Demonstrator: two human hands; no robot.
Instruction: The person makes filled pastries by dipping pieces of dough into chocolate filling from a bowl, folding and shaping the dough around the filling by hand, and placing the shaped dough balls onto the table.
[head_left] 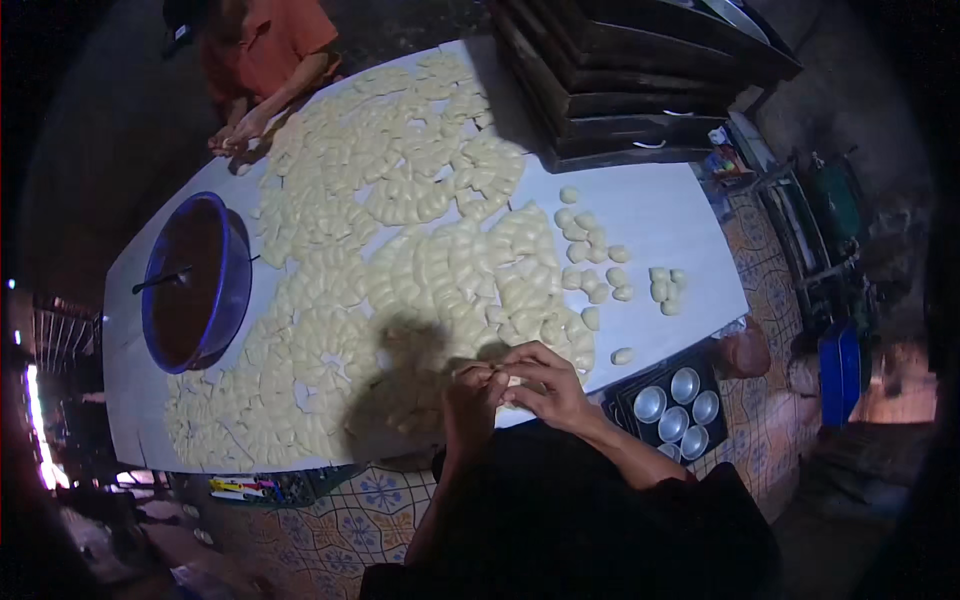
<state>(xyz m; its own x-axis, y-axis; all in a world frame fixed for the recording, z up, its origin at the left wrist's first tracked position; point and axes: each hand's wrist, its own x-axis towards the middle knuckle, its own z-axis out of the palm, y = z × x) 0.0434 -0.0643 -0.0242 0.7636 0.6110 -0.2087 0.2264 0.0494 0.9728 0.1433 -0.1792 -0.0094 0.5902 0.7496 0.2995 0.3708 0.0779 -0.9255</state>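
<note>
At the near edge of the table my left hand [470, 405] and my right hand [555, 388] meet with bent fingers, pinching a small piece of pale dough [514, 382]. Most of that piece is hidden by the fingers. Just beyond my hands lie many flattened pieces of dough [440, 270], overlapping in rows over much of the white table [690, 215]. To the right of them sit several small rounded dough balls [580, 235], some touching, and another cluster of balls [667, 290] farther right. My shadow falls on the dough left of my hands.
A purple basin [247, 285] of brown filling, with a dark-handled utensil [160, 280], stands at the left. Dark trays [630, 100] are stacked at the far right. Round metal tins [673, 422] sit below the right edge. Another person's hands [235, 138] work at the far left.
</note>
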